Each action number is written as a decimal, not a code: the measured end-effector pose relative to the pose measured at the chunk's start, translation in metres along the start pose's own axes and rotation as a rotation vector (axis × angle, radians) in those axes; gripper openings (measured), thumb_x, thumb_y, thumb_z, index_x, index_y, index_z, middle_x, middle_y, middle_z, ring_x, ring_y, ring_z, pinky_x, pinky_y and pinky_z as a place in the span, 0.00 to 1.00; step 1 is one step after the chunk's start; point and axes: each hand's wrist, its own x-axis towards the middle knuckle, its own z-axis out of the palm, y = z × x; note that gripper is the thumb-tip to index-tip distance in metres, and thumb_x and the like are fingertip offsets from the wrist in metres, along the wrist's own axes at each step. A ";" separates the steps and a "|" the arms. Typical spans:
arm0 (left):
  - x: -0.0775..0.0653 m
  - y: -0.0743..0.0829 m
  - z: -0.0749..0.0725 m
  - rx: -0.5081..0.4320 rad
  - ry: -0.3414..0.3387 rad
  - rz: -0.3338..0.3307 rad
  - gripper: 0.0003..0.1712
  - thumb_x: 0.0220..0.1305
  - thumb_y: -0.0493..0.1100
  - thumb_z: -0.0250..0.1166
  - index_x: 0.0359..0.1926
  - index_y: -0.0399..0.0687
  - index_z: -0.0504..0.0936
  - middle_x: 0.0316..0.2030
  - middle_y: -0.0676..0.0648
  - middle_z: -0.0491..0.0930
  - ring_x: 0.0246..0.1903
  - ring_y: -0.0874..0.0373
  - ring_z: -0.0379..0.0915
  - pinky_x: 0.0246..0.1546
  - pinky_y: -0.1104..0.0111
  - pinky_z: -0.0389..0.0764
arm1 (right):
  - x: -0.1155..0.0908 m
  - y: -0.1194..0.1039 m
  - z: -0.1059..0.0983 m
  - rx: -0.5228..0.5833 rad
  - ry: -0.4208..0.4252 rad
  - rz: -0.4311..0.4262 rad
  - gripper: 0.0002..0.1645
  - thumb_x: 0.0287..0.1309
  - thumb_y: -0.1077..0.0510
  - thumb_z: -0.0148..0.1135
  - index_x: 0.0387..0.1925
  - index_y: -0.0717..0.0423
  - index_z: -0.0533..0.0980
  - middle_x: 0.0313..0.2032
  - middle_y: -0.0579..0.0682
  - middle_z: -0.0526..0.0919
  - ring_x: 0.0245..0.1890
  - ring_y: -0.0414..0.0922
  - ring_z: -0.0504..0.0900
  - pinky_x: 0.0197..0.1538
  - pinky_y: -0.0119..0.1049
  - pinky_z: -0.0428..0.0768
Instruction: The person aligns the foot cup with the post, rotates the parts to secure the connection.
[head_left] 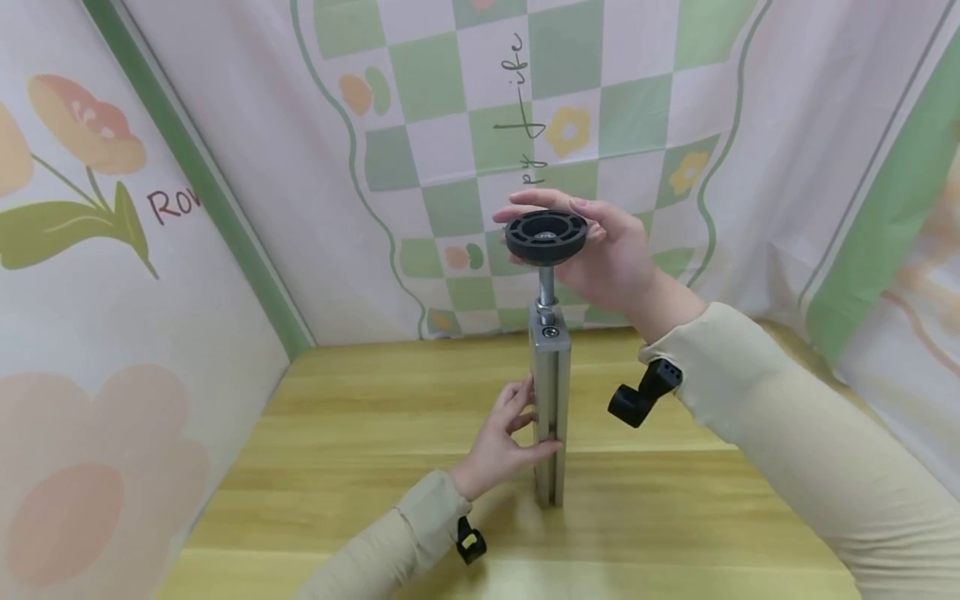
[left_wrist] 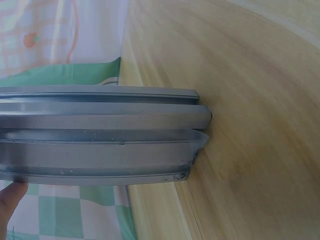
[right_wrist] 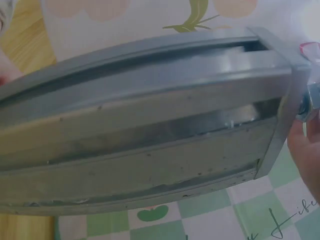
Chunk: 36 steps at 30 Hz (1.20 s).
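Observation:
A silver-grey aluminium profile (head_left: 549,417) stands upright on the wooden table, its lower end (left_wrist: 192,120) down at the wood in the left wrist view. On its top end plate (head_left: 551,337), beside a socket screw, rises a threaded stem (head_left: 547,286) with a nut, topped by a round black levelling foot (head_left: 546,239). My left hand (head_left: 498,442) grips the profile around mid-height, thumb on the near face. My right hand (head_left: 607,250) holds the foot from behind and the right, fingers reaching round its far rim; the disc hides part of them.
The wooden table (head_left: 337,475) spreads around the profile. A patterned curtain (head_left: 442,150) hangs behind it, with more printed cloth (head_left: 90,333) along the left side. A black camera mount (head_left: 645,393) hangs at the right cuff, another (head_left: 470,542) at the left cuff.

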 end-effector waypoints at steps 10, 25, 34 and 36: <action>0.001 0.002 -0.001 -0.012 -0.004 -0.034 0.68 0.48 0.24 0.69 0.70 0.82 0.38 0.55 0.33 0.61 0.54 0.55 0.64 0.52 0.62 0.80 | -0.003 0.000 -0.008 0.142 -0.142 0.013 0.19 0.64 0.54 0.47 0.53 0.57 0.71 0.52 0.56 0.74 0.55 0.48 0.72 0.64 0.37 0.69; 0.001 0.001 -0.001 -0.017 -0.004 -0.031 0.68 0.48 0.24 0.69 0.70 0.84 0.38 0.54 0.33 0.61 0.54 0.52 0.66 0.54 0.62 0.79 | -0.010 0.003 -0.003 -0.127 0.152 -0.160 0.21 0.47 0.50 0.73 0.39 0.53 0.75 0.44 0.52 0.76 0.48 0.44 0.76 0.54 0.29 0.77; 0.001 0.003 0.000 -0.034 -0.001 -0.022 0.67 0.48 0.24 0.68 0.70 0.84 0.39 0.54 0.32 0.61 0.54 0.53 0.66 0.54 0.61 0.79 | -0.014 -0.002 0.019 -0.433 0.448 -0.163 0.28 0.37 0.46 0.78 0.35 0.50 0.71 0.36 0.47 0.75 0.37 0.39 0.77 0.42 0.25 0.81; 0.001 0.003 0.000 -0.032 -0.001 -0.023 0.67 0.48 0.24 0.69 0.70 0.84 0.39 0.54 0.33 0.61 0.54 0.53 0.66 0.54 0.61 0.79 | -0.015 -0.003 0.024 -0.499 0.493 -0.148 0.25 0.41 0.49 0.77 0.35 0.50 0.70 0.35 0.47 0.75 0.37 0.39 0.78 0.41 0.25 0.81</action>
